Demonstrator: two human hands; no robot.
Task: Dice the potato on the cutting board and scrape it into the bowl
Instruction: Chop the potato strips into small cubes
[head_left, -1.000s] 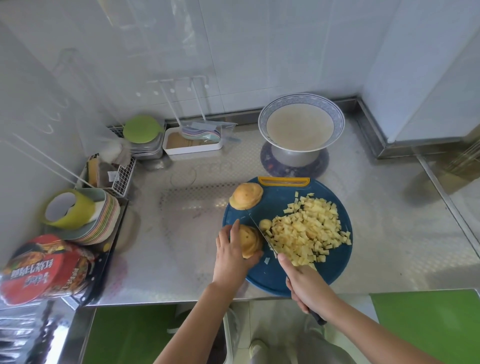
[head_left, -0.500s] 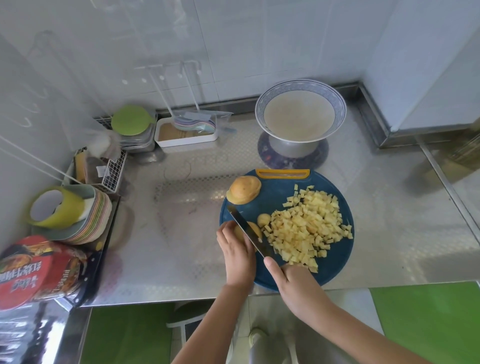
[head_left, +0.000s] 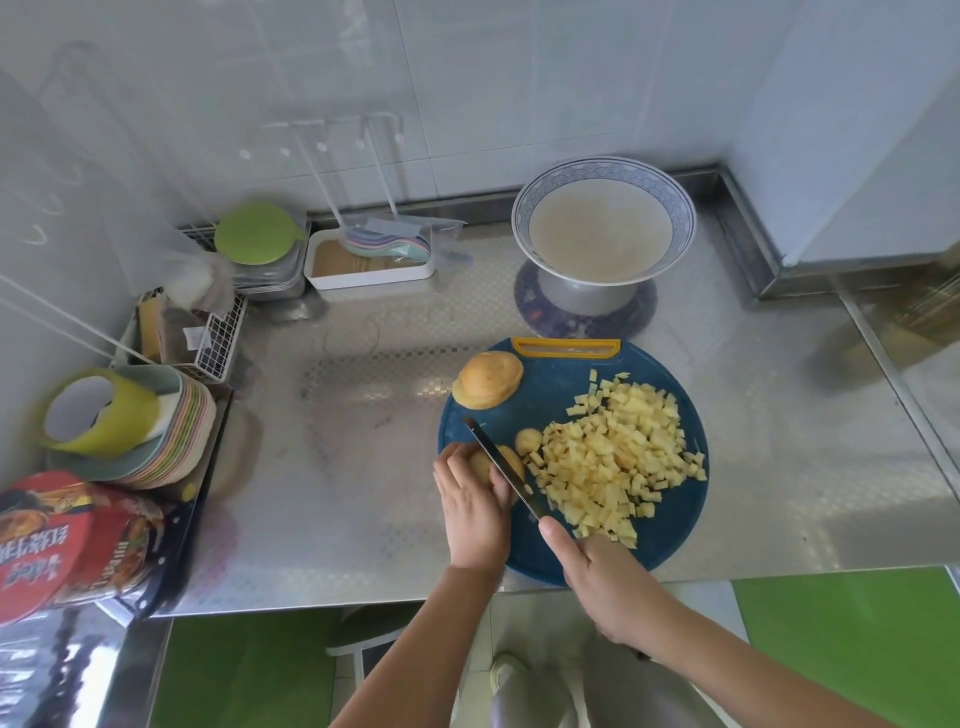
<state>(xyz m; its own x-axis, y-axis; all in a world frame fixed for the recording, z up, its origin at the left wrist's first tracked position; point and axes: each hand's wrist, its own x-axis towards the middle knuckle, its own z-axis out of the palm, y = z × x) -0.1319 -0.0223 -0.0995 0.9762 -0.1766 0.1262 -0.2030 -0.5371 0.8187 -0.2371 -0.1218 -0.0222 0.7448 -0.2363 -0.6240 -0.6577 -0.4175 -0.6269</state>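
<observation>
Knife on the potato piece

The left hand (head_left: 475, 506) curled over a potato piece (head_left: 496, 462) on the cutting board (head_left: 561, 395); the right hand (head_left: 605, 582) gripped the knife (head_left: 501, 465), forefinger along its spine, blade resting across it.

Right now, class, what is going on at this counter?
A person is dicing potato on the blue cutting board. The left hand holds a potato piece down while the right hand grips the knife, its blade lying across that piece. A pile of diced potato covers the board's right side; a potato half lies at its far left edge. The bowl behind the board shows no dice yet.
</observation>
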